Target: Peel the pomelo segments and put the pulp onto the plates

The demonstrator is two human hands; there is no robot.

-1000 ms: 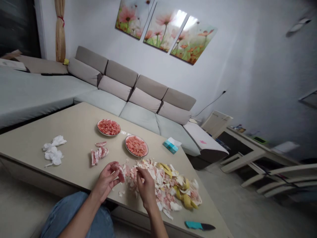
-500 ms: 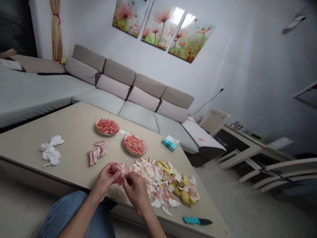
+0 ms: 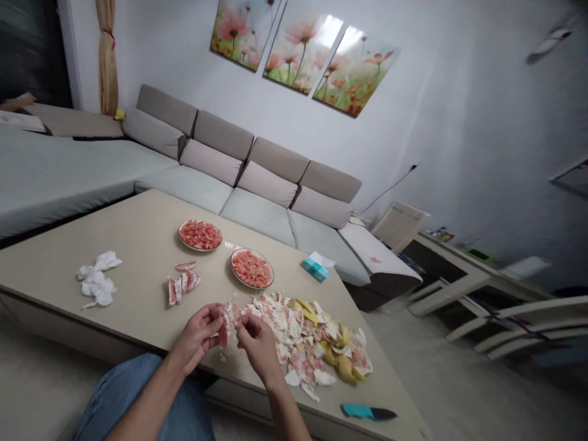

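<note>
Fruit segment (image 3: 223, 329) sits pinched in the grip of your left hand (image 3: 197, 335), above the bench (image 3: 138, 245). Your right hand (image 3: 260, 344) has a narrow grip just beside it, contents too small to tell.

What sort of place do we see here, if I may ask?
Most likely a home living room: a long grey sofa, three flower pictures on the wall, and a low table before the sofa.
</note>
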